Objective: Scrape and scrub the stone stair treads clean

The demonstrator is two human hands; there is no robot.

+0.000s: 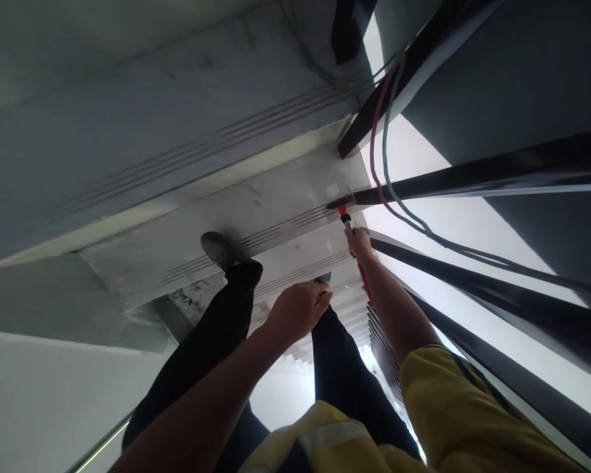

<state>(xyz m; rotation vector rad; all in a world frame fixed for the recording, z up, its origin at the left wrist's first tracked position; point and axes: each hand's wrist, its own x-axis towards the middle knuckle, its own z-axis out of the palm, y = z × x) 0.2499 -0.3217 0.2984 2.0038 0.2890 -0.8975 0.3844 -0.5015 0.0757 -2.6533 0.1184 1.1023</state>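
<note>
My right hand is wrapped round the metal shaft of a long tool with a red head and a red lower handle. The tool's head touches the stair tread right at the foot of a dark railing post. I cannot make out the exact kind of tool. Lower and to the left, my left hand is closed in front of my body, thumb against the fingers. Whatever it may hold is hidden.
Red and green cables loop over the dark posts on the right. My dark shoe stands on the tread, with my other foot on a lower step. Grooved stair edges run across the view. A white wall lies at lower left.
</note>
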